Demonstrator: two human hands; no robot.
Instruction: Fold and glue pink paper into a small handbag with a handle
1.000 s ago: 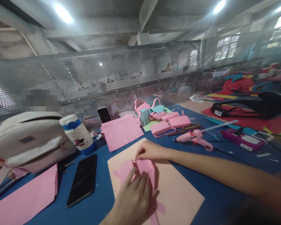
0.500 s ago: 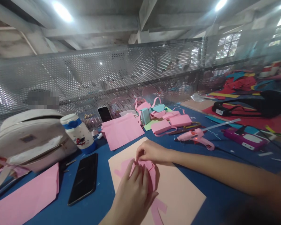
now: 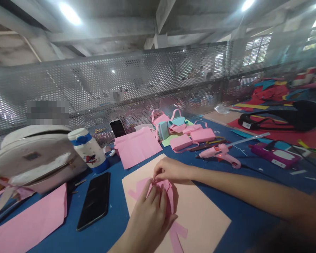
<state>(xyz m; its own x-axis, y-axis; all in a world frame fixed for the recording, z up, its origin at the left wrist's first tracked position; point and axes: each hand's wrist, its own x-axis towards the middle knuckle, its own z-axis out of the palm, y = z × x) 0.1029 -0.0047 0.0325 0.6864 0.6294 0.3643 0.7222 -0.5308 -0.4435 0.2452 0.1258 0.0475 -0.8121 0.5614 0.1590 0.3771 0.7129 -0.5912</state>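
Observation:
A folded piece of pink paper (image 3: 170, 196) lies on a peach-coloured sheet (image 3: 197, 214), partly covered by my hands. My left hand (image 3: 149, 211) curves over it from the front, fingertips pressing at its upper edge and the thumb along its right side. At that same upper edge my right hand (image 3: 171, 169) is closed in a pinch, its fingertips meeting those of the left; the exact contact is hidden. Loose pink strips (image 3: 177, 237) lie on the sheet below the left hand, and more pink paper shows to its left.
Small pink and blue paper bags (image 3: 180, 142) stand behind the sheet. A pink glue gun (image 3: 219, 153) lies to the right, near a purple power strip (image 3: 276, 154). Left are a phone (image 3: 94, 200), a bottle (image 3: 88, 149), a backpack (image 3: 39, 158) and pink sheets (image 3: 34, 223).
Almost nothing differs. Both hands stay at the upper edge of the folded pink paper, with only a very slight shift of the fingers.

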